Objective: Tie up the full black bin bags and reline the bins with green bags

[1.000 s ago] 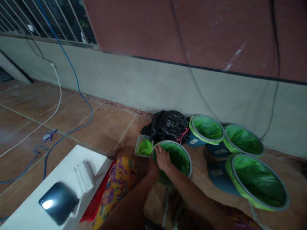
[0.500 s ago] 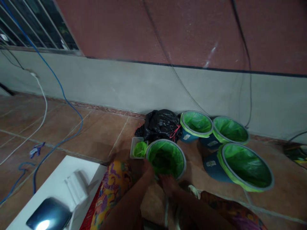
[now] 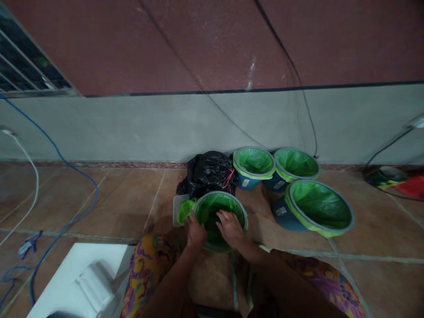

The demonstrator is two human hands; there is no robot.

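A round trash bin [image 3: 245, 217] with a grey rim and a green liner bag stands on the floor between my knees. My left hand [image 3: 196, 233] is at its left rim, with the fingers closed on the edge. Over the opening reaches my right hand [image 3: 230, 227], its fingers apart and nothing visible in them. Just left of the bin, a small white container [image 3: 176, 212] holds a bright green bundle [image 3: 185, 211]. Behind the bin rests a full black garbage bag [image 3: 212, 170] with red ties.
To the right stand three more lined bins: one back bin [image 3: 250, 180], another back bin [image 3: 276, 182] and a front bin [image 3: 291, 216]. A white box [image 3: 89, 256] is at my left. A blue cable [image 3: 79, 216] and a purple clamp [image 3: 29, 245] lie on the tiles.
The view has turned to the right and levelled. My right hand has moved from the bin's near rim up over its opening. My left hand stays at the left rim.
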